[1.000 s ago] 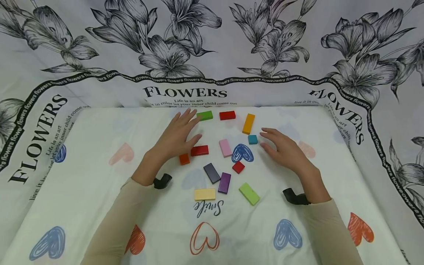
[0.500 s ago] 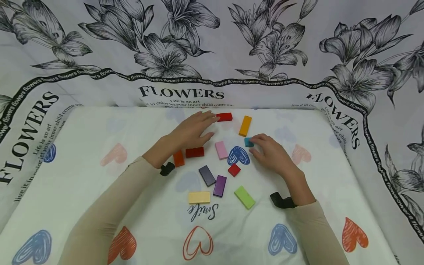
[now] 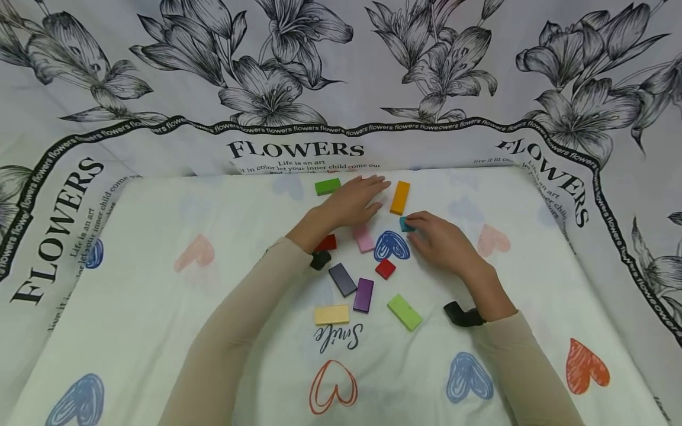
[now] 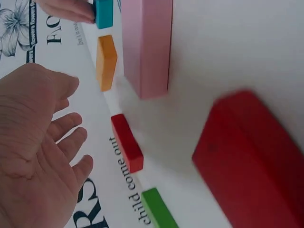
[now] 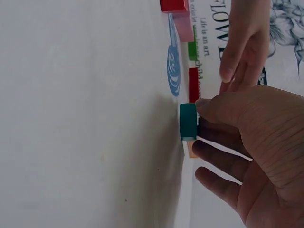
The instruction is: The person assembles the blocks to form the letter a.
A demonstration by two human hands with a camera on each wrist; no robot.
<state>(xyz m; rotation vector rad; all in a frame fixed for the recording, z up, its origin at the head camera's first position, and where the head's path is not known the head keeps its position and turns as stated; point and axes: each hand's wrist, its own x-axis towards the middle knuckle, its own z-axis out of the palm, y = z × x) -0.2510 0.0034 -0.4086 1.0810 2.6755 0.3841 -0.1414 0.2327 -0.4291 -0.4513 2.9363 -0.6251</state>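
Note:
My right hand [image 3: 444, 245] pinches a small teal block [image 5: 188, 121] between thumb and fingertips, low over the white cloth. My left hand [image 3: 353, 204] hovers palm down at the back of the cloth, fingers loosely extended and holding nothing. Under it, hidden from the head view, lies a red block [image 4: 127, 142]. An orange block [image 3: 400, 197] stands just beyond its fingertips. A green block [image 3: 327, 187] is behind the left wrist, and a pink block [image 3: 364, 239] is partly covered by that hand. Another red block [image 4: 251, 161] shows near the left wrist.
Nearer the front lie a dark grey block [image 3: 342, 280], a purple block [image 3: 363, 295], a cream block [image 3: 331, 315], a lime block [image 3: 404, 312] and a small red block [image 3: 385, 268]. A flower-printed cloth [image 3: 362, 77] hangs behind the table.
My left hand has moved right, past the green block and over the back red one. My right hand has reached left to the teal block and taken it between its fingertips.

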